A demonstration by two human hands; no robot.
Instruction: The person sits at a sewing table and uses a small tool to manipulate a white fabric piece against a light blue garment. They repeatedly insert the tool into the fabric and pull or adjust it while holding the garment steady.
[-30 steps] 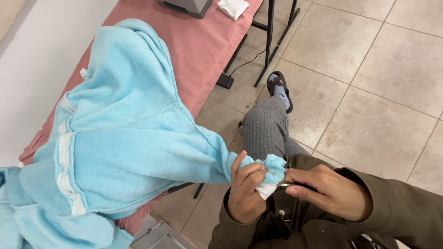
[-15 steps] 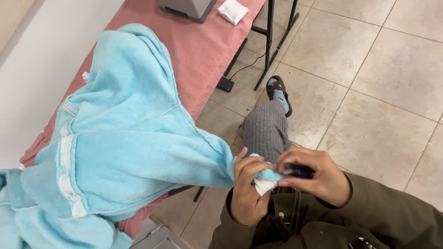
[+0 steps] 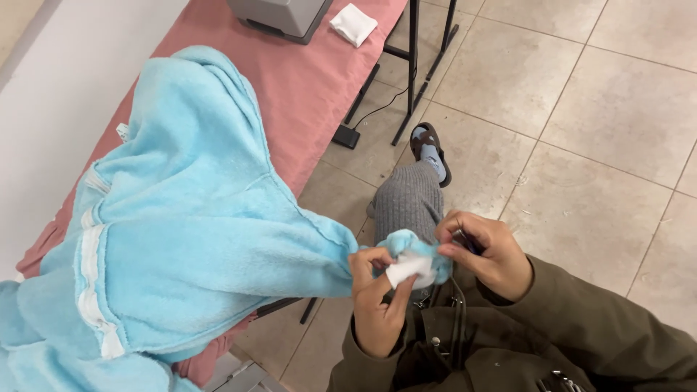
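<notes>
Both grips are closed: the left hand [image 3: 379, 305] pinches a white tag [image 3: 408, 267] on the end of a blue robe [image 3: 181, 232], palm turned up, and the right hand [image 3: 485, 254] pinches the same end from the other side, its fingers curled. From the hands, above the lap, the robe stretches back onto the pink desk [image 3: 319, 80].

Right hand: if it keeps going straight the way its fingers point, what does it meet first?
The right hand points leftward, so it likely first meets the white patch on the blue garment's bunched end, then the left hand; depth is unclear.
</notes>
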